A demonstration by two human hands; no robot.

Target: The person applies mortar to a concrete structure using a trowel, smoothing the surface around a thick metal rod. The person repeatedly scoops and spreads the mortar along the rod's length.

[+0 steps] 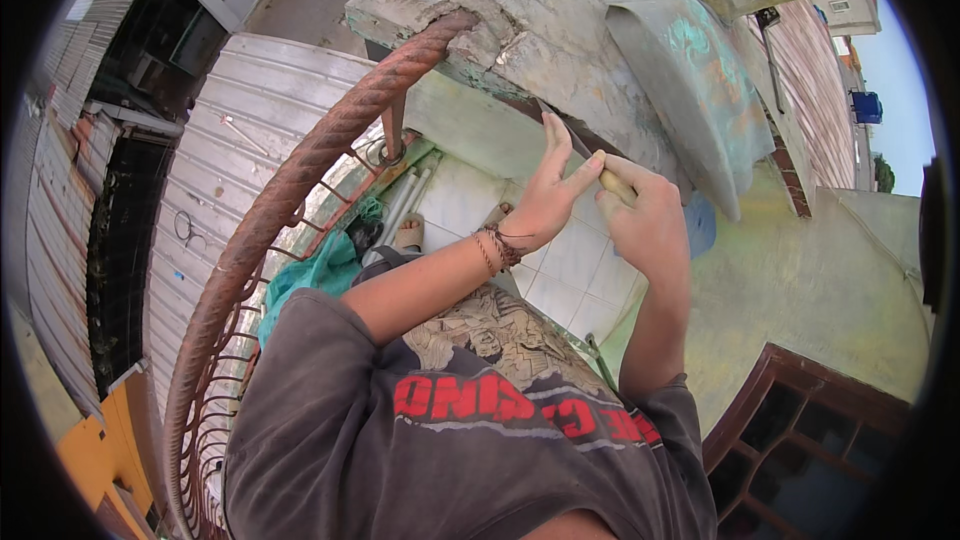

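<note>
My right hand (648, 218) is wrapped round the tan wooden handle (617, 186) of a bladed tool. Its narrow dark blade (578, 140) runs up and left along the underside edge of a worn concrete ledge (560, 50). What kind of blade it is, I cannot make out. My left hand (545, 202) is beside the blade, fingers stretched out and fingertips close to the ledge. The left thumb reaches to the front end of the handle. A braided bracelet (500, 245) circles my left wrist.
A rusty twisted railing (300, 170) curves down the left side from the ledge. Grey sheeting (690, 80) drapes over the ledge's right part. Below are white floor tiles (570, 275), a teal plastic bag (310, 280) and pale pipes (405, 202). A brown-framed window (790, 430) is at lower right.
</note>
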